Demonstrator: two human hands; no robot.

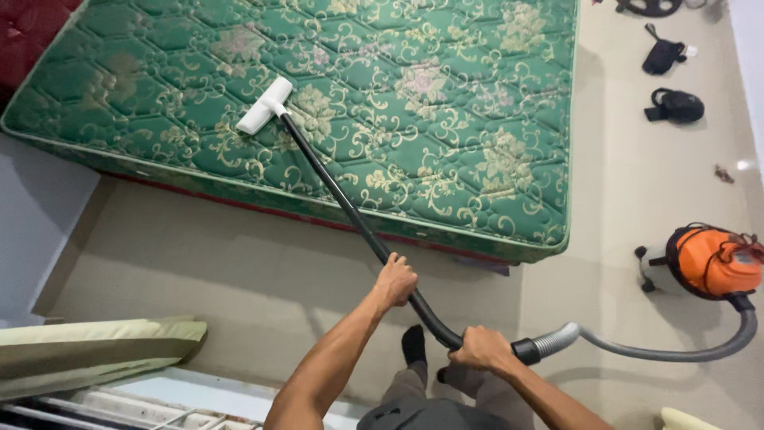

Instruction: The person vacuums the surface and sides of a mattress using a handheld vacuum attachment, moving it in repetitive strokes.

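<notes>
Fingers of the left hand [395, 280] are clenched around the long black metal vacuum wand [342, 199], partway along its length. Fingers of the right hand [482, 348] are wrapped around the curved black handle end of the same wand, just short of where the grey ribbed flexible hose [660, 353] joins it. Up and away from the left fingers, the wand slopes to a white flat plastic floor nozzle [264, 106], which rests on the green quilted mattress with a pale floral pattern [446, 103]. That mattress lies on the beige carpeted floor [239, 263]. From the right fingers the hose curves off to the right to an orange and black canister vacuum cleaner [712, 260] standing on the carpet. Beyond it, well apart from both hands, lie two small black bags [672, 80]. Below the left fingers a pale green cushion [95, 342] sits at the lower left edge.
</notes>
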